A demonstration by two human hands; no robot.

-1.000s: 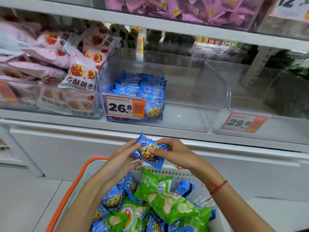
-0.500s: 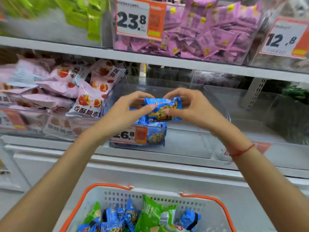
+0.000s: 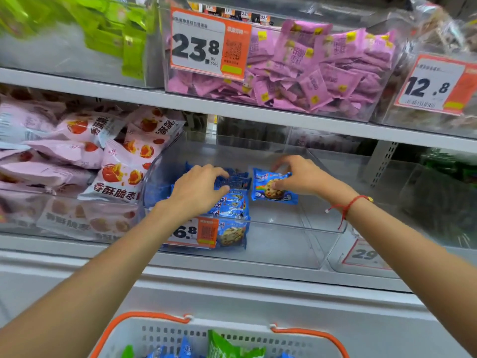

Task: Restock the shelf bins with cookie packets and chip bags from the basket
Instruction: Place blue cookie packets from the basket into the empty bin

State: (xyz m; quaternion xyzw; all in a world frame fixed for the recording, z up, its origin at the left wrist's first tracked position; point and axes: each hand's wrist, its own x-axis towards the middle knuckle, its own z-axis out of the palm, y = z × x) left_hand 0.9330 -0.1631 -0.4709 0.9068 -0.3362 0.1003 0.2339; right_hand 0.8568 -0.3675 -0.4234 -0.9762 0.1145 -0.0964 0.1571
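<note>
Both my hands are inside the clear middle bin [image 3: 296, 228] on the lower shelf. My right hand [image 3: 302, 177] pinches a blue cookie packet [image 3: 268, 188] by its right edge, low over the bin's bare right half. My left hand [image 3: 198, 188] has its fingers curled on the stack of blue cookie packets [image 3: 232, 202] at the bin's left side. At the bottom edge, the white basket [image 3: 165, 334] with orange handles shows blue packets and a green chip bag [image 3: 224, 344].
Pink-and-white snack bags [image 3: 116, 161] fill the bin to the left. A clear bin with a 29 price tag [image 3: 364, 254] stands to the right. The shelf above carries pink packets [image 3: 322, 71], green packs [image 3: 108, 29] and price tags.
Both hands lifted one cookie packet from above the basket to the bin. The left hand then let go and moved onto the stack, while the right hand carried the packet down into the bin.
</note>
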